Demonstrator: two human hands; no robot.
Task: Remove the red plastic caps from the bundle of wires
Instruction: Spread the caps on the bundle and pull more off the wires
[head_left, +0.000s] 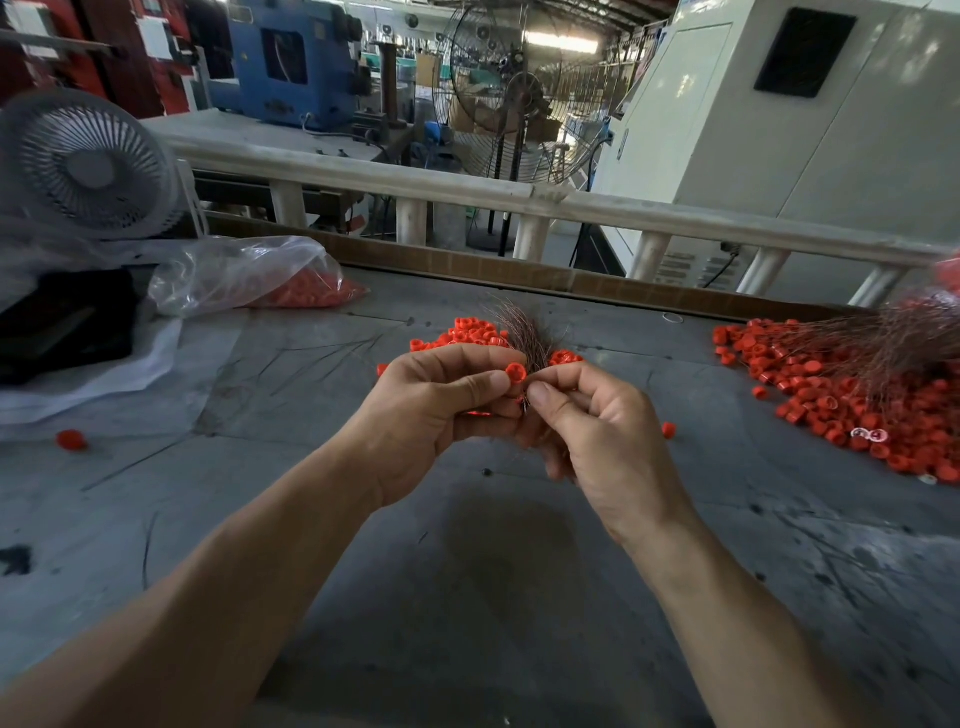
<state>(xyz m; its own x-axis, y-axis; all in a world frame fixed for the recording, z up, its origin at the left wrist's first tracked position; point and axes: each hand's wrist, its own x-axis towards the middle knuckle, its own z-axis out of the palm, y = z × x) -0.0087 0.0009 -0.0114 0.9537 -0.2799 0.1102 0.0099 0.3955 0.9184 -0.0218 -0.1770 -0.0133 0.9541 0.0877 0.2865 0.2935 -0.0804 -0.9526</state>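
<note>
My left hand (441, 410) pinches a red cap (516, 373), right hand (597, 421) grips wire bundle (524, 332); loose caps (470, 332) piled beyond, more remain.

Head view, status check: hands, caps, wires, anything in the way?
Left hand pinches a red cap. Right hand grips the wire bundle. Loose caps piled behind; nothing in the way.

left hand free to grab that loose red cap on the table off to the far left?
Probably not yet. The left hand is pinching a red cap on the wire bundle. The loose cap lies in the open on the table, unblocked.
</note>
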